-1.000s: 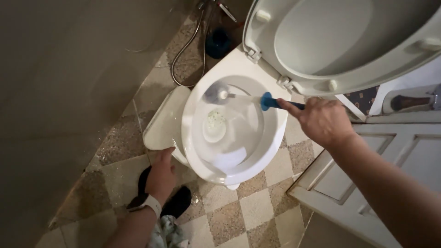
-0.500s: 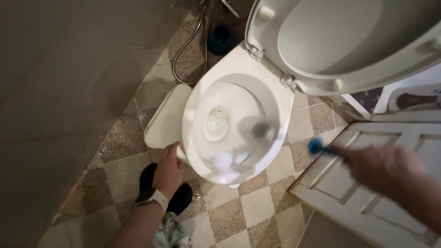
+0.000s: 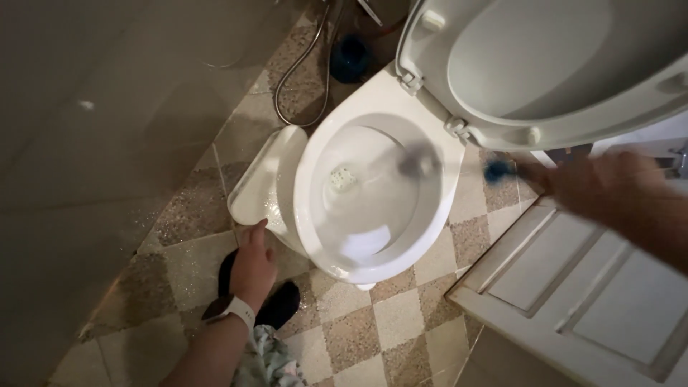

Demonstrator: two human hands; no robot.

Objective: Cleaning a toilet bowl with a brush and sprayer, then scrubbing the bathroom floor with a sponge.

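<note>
The right hand (image 3: 609, 190) is blurred but looks clenched on the blue handle of the toilet brush (image 3: 459, 166) — its long axis runs leftward, head over the toilet bowl (image 3: 373, 193). The left hand (image 3: 252, 266) hangs released near the bowl's outer side.

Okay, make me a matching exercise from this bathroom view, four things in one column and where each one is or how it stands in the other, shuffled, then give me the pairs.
Things:
1. blurred toilet brush with a blue handle
2. white plastic toilet lid
3. left hand with a white wristwatch
4. dark blue round brush holder

Places or states:
A. raised up, open
B. on the floor behind the toilet, beside a metal hose
C. head inside the white toilet bowl, handle in the right hand
D. low beside the bowl, over the checkered floor

Pairs: 1-C, 2-A, 3-D, 4-B
</note>
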